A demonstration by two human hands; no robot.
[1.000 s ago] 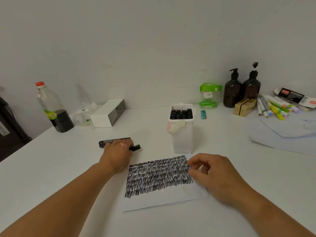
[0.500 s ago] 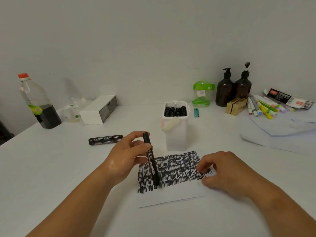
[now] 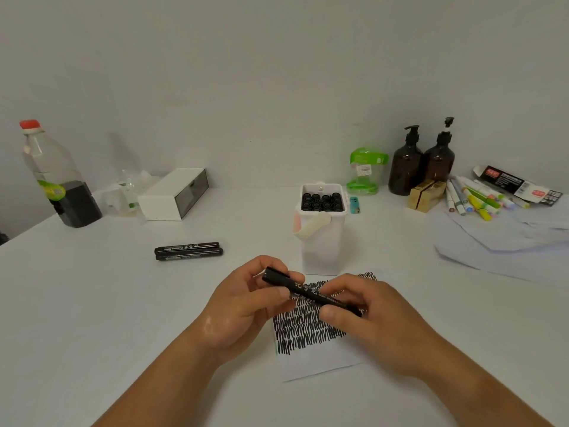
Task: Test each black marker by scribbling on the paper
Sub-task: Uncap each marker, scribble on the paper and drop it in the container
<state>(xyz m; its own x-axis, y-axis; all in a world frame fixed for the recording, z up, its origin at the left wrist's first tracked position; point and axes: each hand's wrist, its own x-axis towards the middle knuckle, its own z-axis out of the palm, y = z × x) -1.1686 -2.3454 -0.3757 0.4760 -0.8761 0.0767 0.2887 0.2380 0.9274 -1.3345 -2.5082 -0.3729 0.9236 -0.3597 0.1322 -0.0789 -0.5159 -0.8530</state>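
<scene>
Both gripping one black marker (image 3: 311, 293) at frame centre: left hand (image 3: 246, 306) on upper-left end, right hand (image 3: 366, 315) on lower-right end, above scribbled paper (image 3: 308, 331).

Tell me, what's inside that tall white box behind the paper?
The white box is packed with black markers standing upright; only their round ends show at the open top. Their bodies and the box's bottom are hidden by its walls.

A black marker (image 3: 311, 292) aslant over densely scribbled white paper (image 3: 311, 362).
</scene>
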